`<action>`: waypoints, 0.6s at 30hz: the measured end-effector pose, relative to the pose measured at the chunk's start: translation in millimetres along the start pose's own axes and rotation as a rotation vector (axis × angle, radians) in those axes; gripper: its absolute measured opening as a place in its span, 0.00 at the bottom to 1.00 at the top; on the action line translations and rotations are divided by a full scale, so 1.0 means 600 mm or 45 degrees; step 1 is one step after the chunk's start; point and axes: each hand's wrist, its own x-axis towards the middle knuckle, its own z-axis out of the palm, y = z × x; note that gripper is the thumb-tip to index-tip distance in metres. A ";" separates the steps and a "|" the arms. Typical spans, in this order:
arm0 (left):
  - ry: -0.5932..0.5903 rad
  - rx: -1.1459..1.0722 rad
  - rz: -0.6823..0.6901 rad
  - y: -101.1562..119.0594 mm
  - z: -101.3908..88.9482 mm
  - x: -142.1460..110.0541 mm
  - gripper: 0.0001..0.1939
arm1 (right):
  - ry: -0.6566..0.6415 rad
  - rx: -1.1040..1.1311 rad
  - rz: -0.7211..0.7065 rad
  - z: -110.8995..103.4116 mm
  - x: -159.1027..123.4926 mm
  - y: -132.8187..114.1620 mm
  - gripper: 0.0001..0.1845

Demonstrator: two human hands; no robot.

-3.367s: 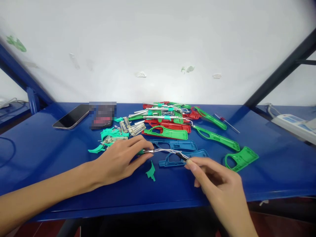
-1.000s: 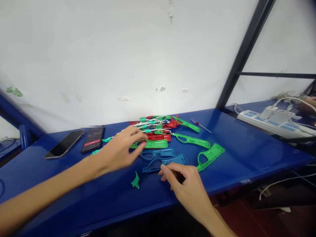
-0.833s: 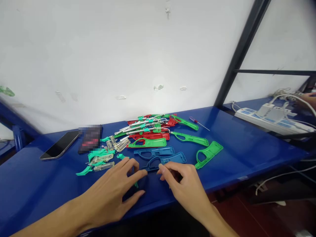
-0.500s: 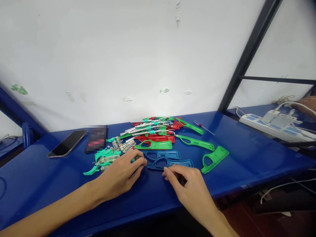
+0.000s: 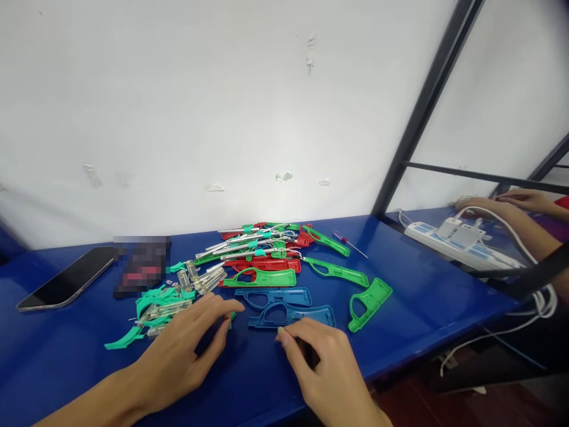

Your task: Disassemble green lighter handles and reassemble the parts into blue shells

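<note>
My left hand (image 5: 191, 344) is curled over the front of the table, with a small teal-green piece (image 5: 232, 318) showing at its fingertips, mostly hidden. My right hand (image 5: 324, 362) has thumb and fingers pinched together at the front edge of a blue lighter casing half (image 5: 313, 314); anything between them is hidden. Behind that lies another blue casing half (image 5: 293, 295), then a green one (image 5: 275, 277). Left of my left hand are teal-green strips (image 5: 123, 339) and clear lighter tanks (image 5: 180, 307). Silver-tubed lighter parts with white wires (image 5: 249, 249) form a heap at the back.
Green casing halves (image 5: 371, 302) and a screwdriver (image 5: 351, 244) lie at the right. A phone (image 5: 66, 279) and a blurred dark object (image 5: 142, 267) sit at the left. Beyond the black frame (image 5: 427, 107) are a power strip (image 5: 462, 246) and another person's hands (image 5: 502, 204).
The view has swung slightly to the right and up. My left thumb and index finger are farther apart, and the teal-green piece shows more. Another person's hands show more on the right.
</note>
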 end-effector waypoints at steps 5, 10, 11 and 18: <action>-0.016 -0.020 -0.033 -0.003 0.000 -0.012 0.13 | 0.002 -0.007 0.004 0.000 0.003 -0.002 0.20; -0.018 -0.047 -0.053 -0.012 0.005 -0.021 0.13 | -0.002 -0.008 0.024 -0.002 0.002 -0.004 0.20; -0.011 -0.052 -0.058 -0.014 0.007 -0.022 0.13 | -0.006 -0.007 0.027 -0.002 0.002 -0.003 0.20; -0.015 -0.045 -0.066 -0.011 0.004 -0.021 0.13 | -0.038 0.040 0.036 -0.005 0.003 -0.002 0.19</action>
